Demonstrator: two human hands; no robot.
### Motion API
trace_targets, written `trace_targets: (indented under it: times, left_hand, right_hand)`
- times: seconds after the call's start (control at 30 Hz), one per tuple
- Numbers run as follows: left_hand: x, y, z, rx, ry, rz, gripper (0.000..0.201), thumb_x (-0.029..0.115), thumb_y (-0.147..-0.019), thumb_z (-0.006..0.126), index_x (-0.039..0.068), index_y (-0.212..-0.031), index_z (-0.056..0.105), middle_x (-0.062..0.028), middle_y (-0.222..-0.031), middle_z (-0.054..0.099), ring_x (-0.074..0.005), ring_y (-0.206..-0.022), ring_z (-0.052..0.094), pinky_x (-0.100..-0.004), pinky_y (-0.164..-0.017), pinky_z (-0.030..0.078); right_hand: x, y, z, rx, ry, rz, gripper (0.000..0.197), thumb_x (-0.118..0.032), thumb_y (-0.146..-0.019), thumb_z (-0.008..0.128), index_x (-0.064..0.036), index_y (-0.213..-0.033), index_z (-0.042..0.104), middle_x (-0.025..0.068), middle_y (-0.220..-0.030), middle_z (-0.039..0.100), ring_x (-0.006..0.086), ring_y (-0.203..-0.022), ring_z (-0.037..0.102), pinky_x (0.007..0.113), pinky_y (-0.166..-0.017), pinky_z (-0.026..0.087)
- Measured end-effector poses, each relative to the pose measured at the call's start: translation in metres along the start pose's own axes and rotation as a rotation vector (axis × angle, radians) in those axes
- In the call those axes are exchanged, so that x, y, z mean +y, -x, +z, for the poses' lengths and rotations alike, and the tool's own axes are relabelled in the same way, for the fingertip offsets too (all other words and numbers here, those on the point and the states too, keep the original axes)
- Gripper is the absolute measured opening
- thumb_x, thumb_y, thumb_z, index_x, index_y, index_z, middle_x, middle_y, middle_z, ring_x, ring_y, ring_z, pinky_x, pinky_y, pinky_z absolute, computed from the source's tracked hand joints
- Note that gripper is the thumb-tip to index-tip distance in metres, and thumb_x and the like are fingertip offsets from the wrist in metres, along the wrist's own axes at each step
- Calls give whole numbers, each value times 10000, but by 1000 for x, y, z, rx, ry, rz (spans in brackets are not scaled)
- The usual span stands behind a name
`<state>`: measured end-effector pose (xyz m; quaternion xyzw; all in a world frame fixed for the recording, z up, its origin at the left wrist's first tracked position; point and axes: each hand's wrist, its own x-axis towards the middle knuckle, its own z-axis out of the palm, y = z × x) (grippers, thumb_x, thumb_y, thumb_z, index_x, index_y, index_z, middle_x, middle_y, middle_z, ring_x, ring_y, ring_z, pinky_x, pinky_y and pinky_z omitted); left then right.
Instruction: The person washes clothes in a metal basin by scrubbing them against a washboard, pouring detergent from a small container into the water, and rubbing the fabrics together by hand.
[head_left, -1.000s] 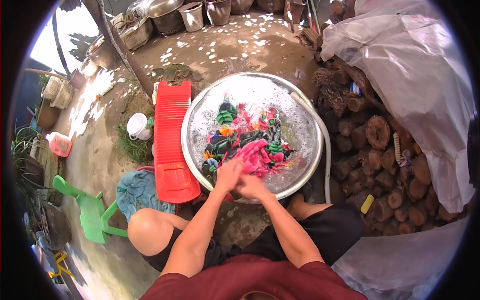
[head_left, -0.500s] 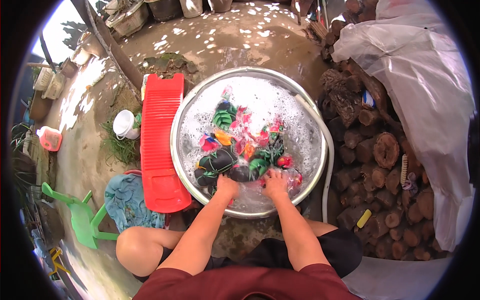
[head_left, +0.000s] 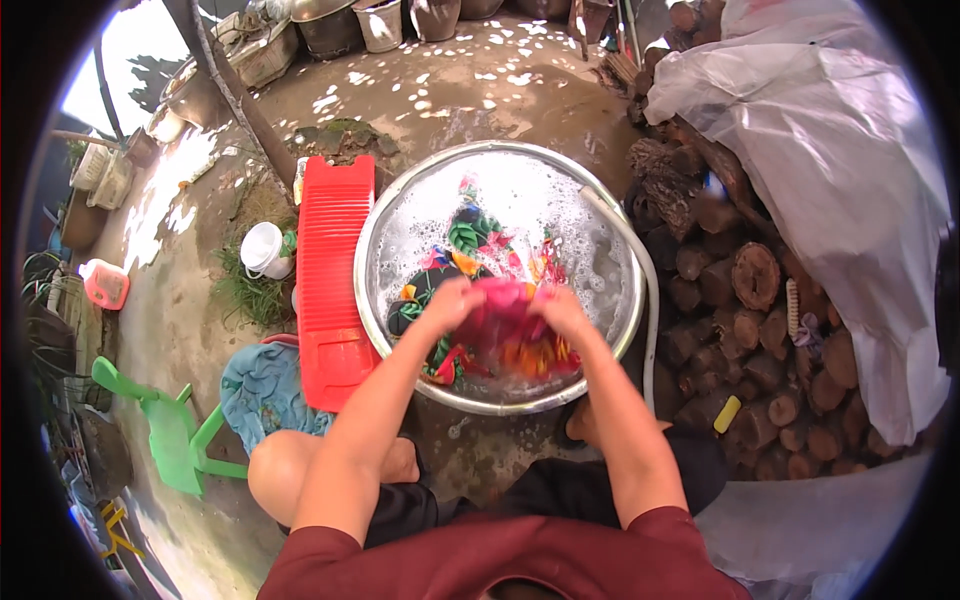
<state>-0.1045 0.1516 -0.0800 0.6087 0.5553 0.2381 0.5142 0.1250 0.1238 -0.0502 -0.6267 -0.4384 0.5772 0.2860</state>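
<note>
A wide metal basin (head_left: 366, 255) of foamy water stands in front of me. In it lies a wet floral cloth (head_left: 512, 325), black with green leaves and pink, red and orange flowers. My left hand (head_left: 452, 300) and my right hand (head_left: 562, 310) each grip its near part and hold a pink and red fold up above the water. This raised fold is blurred by motion. The far part of the cloth still floats among the suds (head_left: 540, 185). Whether it is a garment or a plain sheet cannot be made out.
A red washboard (head_left: 336, 270) stands against the basin's left side. A pale hose (head_left: 648, 290) hangs over the right rim. Left are a blue cloth (head_left: 265, 395), a green plastic stool (head_left: 170, 435) and a white bucket (head_left: 264, 248). Stacked logs (head_left: 755, 275) under plastic sheeting (head_left: 800, 120) line the right.
My hands were down in the water on the cloth with fingers spread. Now they have closed on it and lifted its near part above the water.
</note>
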Motion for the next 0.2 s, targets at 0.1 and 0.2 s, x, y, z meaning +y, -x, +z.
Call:
trace_targets:
  times: [0.1,0.2]
  left_hand:
    - [75,-4,-31,113,250,130,185,190,-852,577,22,-919,616,-21,-748,612,-101,-652,547,-256,-589,453]
    - [159,32,-55,172,425,295,189,194,-864,622,49,-984,598,-20,-837,619,-99,-744,546,-250,-686,451]
  right_hand:
    - [-72,6,-20,219,197,-427,105,-91,-701,621,-16,-770,646,60,-661,611,143,-614,556,289,-589,459]
    - [-137,30,-30,219,-44,-610,150,-116,-688,638,-32,-813,646,74,-680,609,156,-656,550,322,-628,463]
